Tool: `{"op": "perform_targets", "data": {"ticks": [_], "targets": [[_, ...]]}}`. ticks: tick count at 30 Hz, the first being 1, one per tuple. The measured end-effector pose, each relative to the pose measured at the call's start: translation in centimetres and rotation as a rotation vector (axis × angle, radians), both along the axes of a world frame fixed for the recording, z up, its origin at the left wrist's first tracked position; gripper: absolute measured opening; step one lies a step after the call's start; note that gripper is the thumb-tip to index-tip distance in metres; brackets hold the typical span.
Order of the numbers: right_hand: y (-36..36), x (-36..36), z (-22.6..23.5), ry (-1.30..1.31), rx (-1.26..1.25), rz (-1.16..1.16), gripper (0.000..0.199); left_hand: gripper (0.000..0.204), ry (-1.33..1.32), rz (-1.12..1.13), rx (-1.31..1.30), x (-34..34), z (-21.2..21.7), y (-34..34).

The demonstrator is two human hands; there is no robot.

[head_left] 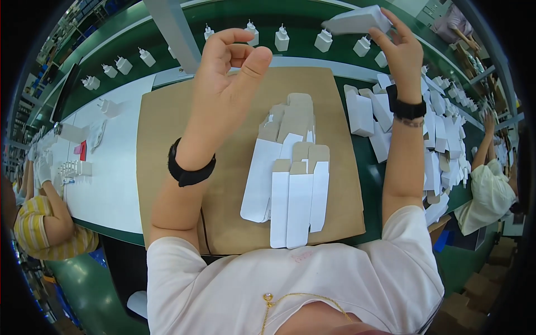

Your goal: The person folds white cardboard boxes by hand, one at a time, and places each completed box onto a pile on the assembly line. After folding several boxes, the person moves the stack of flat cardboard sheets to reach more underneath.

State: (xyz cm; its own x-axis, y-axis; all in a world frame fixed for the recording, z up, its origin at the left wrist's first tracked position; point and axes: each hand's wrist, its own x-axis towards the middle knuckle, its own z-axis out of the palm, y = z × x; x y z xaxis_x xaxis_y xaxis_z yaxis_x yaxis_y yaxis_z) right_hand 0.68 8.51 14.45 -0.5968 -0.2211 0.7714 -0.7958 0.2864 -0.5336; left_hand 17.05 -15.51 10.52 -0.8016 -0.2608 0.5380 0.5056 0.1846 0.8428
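My right hand [399, 50] is raised at the far right, thumb and fingers closed on a small white carton [357, 21] that looks folded out into a box. The carton hangs over the green conveyor belt. My left hand [231, 70] is lifted above the far edge of the brown cardboard sheet, fingers loosely curled, thumb apart, nothing visible in it. White power adapters with plug pins up, one of them a charger plug [282, 39], stand in a row on the belt beyond both hands. Flat unfolded cartons [298, 206] lie stacked on the cardboard [223, 218] before me.
A heap of white cartons [438, 139] covers the green table to the right. A grey post [173, 33] rises behind my left hand. On the left, a white tabletop [106, 195] carries small parts. Co-workers sit at both sides, one in a yellow striped top [53, 229].
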Motion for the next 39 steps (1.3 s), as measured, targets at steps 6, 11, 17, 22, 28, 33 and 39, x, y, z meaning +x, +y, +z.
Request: {"op": "perform_targets", "data": {"ticks": [6, 11, 17, 22, 28, 33, 39], "targets": [[-0.5, 8.3, 1.5, -0.174, -0.017, 0.381, 0.012, 0.035, -0.044, 0.017, -0.077, 0.5, -1.1, -0.2], [-1.7, 18.0, 4.6, -0.028, -0.487, 1.808, 0.020, 0.033, -0.286, -0.174, -0.737, 2.9, 0.0, 0.4], [-2.3, 22.2, 3.8, 0.250, -0.472, 1.787, 0.038, 0.040, -0.314, -0.170, -1.022, 5.4, -1.0, 2.2], [0.9, 24.6, 0.1, 0.086, -0.635, 1.688, 0.030, 0.044, -0.199, -0.059, -1.007, 6.8, -3.8, 3.2], [0.2, 21.4, 1.4, 0.096, -0.718, 1.852, 0.023, 0.045, -0.413, -0.065, -0.882, 6.9, -3.9, 4.1], [0.6, 21.5, 1.2, -0.069, -0.750, 1.912, 0.020, 0.032, -0.601, -0.141, -0.824, 6.2, -3.3, 3.8], [-0.6, 16.7, 4.0, 0.725, -0.255, 2.032, 0.018, 0.013, -0.843, -0.450, -0.139, 4.7, -1.1, 1.9]]}}
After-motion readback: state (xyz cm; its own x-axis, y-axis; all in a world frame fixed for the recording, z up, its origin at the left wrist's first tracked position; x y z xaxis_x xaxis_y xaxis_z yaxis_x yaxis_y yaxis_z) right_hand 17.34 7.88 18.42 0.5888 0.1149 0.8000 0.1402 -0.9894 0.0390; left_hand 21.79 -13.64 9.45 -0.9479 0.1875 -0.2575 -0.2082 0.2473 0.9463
